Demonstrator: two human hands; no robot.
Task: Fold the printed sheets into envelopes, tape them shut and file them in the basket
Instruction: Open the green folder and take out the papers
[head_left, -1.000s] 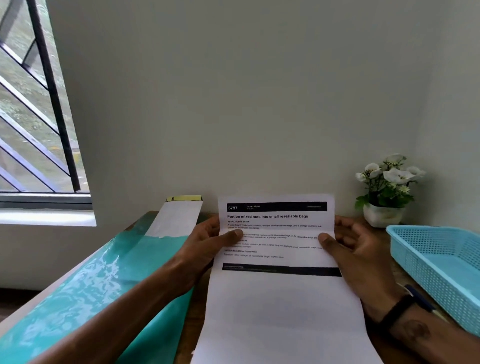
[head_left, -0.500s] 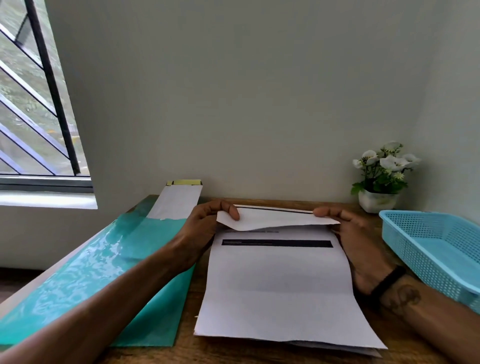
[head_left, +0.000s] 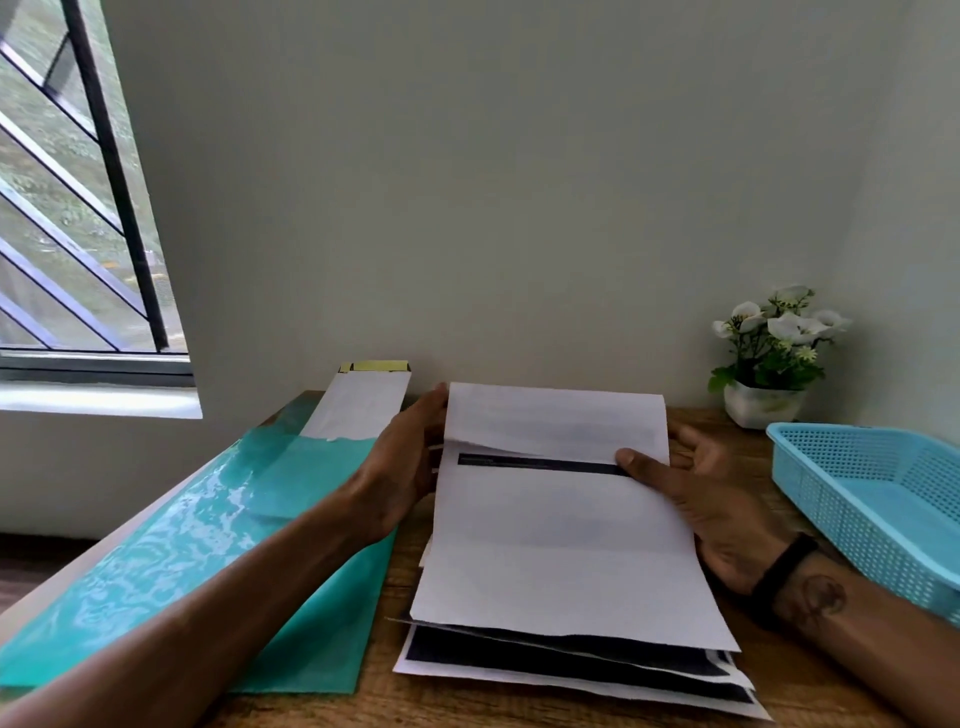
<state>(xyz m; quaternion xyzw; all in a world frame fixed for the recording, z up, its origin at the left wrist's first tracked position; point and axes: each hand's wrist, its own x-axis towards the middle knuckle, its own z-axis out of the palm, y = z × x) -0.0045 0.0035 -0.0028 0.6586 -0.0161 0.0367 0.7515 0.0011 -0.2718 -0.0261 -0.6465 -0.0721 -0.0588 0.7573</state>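
A barred window (head_left: 78, 208) opens the left wall beside a wooden desk (head_left: 405, 566). A teal folder (head_left: 249, 545) runs along the desk's left edge, a white envelope (head_left: 358, 410) at its far end. At centre, the left hand (head_left: 400, 467) grips the left edge of a sheet (head_left: 561, 545), its top folded toward the person, and the right hand (head_left: 706, 499) pinches the fold. It lies on a stack (head_left: 571, 670) at the near edge. A potted plant (head_left: 769, 358) fills the far right corner; a blue basket (head_left: 872, 499) overhangs the right edge.

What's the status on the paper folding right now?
Left hand and right hand both grip top sheet. Top flap folded down. Basket empty, right side. Nothing blocking.
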